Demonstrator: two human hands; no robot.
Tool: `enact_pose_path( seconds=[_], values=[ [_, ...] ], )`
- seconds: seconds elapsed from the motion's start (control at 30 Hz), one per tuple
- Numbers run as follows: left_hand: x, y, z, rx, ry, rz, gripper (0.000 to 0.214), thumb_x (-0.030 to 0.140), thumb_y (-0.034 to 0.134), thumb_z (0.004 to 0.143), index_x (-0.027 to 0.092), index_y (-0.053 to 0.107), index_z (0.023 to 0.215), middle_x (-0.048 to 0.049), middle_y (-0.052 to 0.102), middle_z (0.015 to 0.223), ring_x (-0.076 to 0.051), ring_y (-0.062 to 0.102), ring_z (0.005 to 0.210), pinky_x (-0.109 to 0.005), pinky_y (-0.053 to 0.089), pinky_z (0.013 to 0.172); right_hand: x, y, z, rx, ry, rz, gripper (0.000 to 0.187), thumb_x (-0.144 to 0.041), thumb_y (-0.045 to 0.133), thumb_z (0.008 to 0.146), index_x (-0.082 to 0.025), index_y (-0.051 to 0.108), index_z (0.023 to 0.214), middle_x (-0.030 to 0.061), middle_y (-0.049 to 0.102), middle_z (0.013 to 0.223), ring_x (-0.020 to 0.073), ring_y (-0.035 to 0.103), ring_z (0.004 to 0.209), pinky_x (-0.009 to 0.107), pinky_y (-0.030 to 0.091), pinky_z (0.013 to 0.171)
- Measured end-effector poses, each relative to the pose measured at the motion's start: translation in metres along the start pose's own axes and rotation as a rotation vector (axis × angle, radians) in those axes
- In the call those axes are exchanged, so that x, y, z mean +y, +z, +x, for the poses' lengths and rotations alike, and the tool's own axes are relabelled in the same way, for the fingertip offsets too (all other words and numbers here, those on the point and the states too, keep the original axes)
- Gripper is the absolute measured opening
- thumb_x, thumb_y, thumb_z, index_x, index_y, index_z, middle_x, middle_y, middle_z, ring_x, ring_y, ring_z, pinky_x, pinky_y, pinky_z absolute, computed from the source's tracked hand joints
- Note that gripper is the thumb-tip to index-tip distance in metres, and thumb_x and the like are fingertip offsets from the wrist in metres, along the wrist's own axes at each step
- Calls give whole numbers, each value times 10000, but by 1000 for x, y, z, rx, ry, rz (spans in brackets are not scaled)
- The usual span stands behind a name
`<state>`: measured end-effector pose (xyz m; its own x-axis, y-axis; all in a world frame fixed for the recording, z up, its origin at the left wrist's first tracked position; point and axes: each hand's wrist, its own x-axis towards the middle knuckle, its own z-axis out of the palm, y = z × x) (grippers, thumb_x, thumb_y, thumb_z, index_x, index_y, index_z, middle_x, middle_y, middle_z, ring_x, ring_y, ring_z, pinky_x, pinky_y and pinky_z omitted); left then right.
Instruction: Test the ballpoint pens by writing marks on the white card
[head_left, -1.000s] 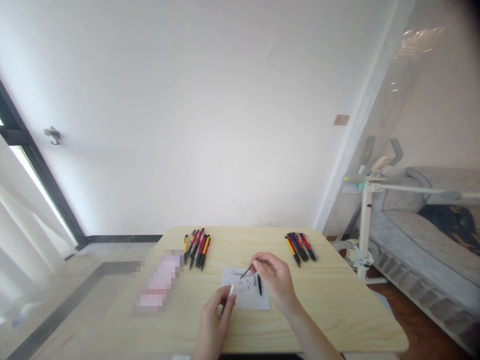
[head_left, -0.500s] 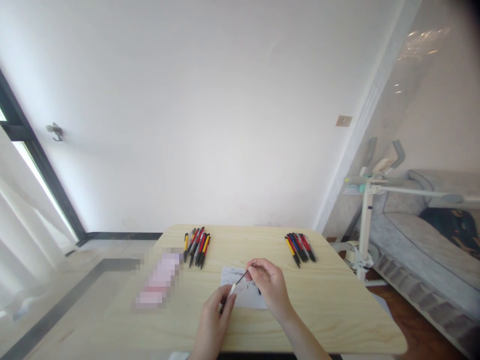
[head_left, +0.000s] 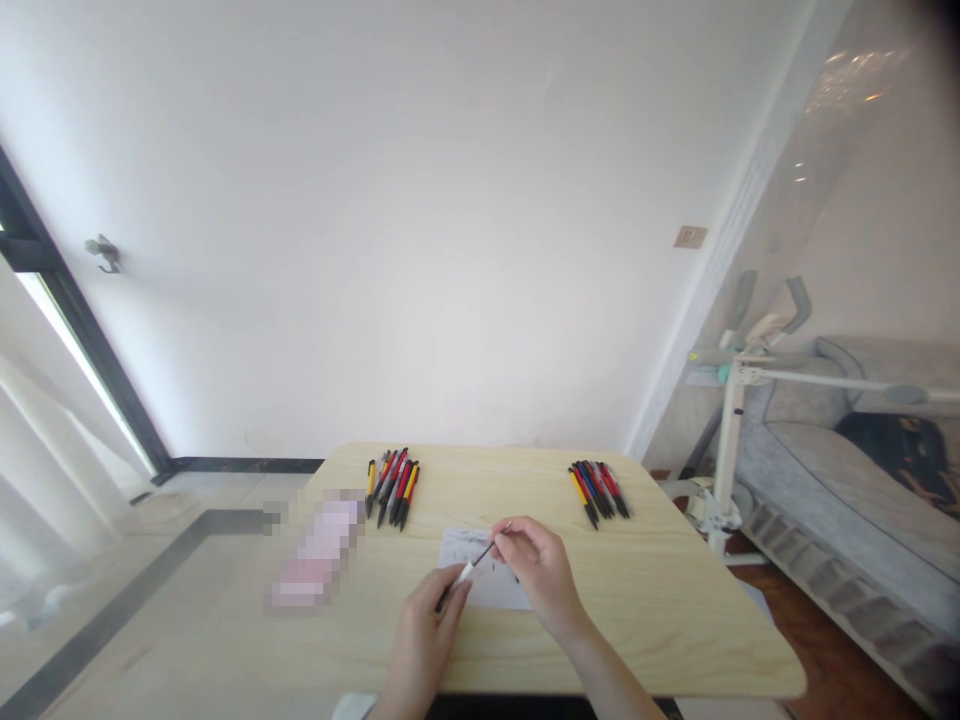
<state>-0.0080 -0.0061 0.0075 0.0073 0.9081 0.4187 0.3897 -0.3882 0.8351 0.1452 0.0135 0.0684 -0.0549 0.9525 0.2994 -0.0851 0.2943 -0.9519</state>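
My left hand point(head_left: 421, 622) is closed around a white pen barrel point(head_left: 466, 571) whose black end pokes out below the fingers. My right hand point(head_left: 541, 572) pinches a thin dark pen refill point(head_left: 484, 552) between thumb and fingertips. The refill's lower end meets the open end of the barrel, both slanting in one line. Whether it is inside the barrel I cannot tell. Beneath the hands lies a white sheet of paper point(head_left: 495, 595) with dark scribbles. A small black piece point(head_left: 517, 579) on it is partly covered by my right hand.
A bunch of red, yellow, grey and black pens point(head_left: 393, 490) lies at the table's back left. Another bunch of pens point(head_left: 598, 490) lies at the back right. A blurred pink item point(head_left: 319, 555) is on the left. The wooden table point(head_left: 637, 620) faces a white wall.
The view has shifted slightly. My left hand has tilted a little, showing more of the barrel's black end; the refill and barrel stay lined up in both hands.
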Motion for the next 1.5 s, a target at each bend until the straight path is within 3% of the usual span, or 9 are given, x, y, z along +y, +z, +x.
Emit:
enact_pose_path(
  seconds=[0.27, 0.8, 1.27, 1.5],
  values=[
    [1, 0, 1, -22, -23, -6, 205, 308, 500, 787, 193, 641, 881, -63, 679, 840, -203, 613, 779, -301, 488, 702, 2, 2, -2, 2, -3, -56, 180, -333, 578, 751, -156, 608, 769, 12, 594, 636, 135, 548, 602, 252, 442, 598],
    [0, 0, 1, -71, -39, -7, 236, 334, 482, 794, 186, 632, 899, -79, 675, 865, -211, 604, 796, -326, 480, 732, 23, 7, -4, -35, 36, -33, 209, -342, 588, 735, -145, 622, 793, 52, 625, 734, 142, 558, 601, 255, 460, 559],
    [3, -1, 0, -31, -6, -10, 217, 318, 513, 778, 189, 652, 883, -65, 689, 819, -194, 621, 736, -284, 498, 674, 18, 12, -6, -28, -34, -225, 177, -319, 572, 735, -158, 634, 774, 30, 621, 668, 142, 532, 593, 247, 437, 565],
    [2, -1, -1, -46, -18, -19, 232, 319, 498, 791, 179, 644, 904, -74, 685, 835, -199, 619, 756, -296, 493, 693, 20, 11, -5, -35, -11, -183, 156, -298, 573, 737, -154, 627, 762, 21, 610, 665, 129, 527, 577, 229, 428, 546]
  ],
)
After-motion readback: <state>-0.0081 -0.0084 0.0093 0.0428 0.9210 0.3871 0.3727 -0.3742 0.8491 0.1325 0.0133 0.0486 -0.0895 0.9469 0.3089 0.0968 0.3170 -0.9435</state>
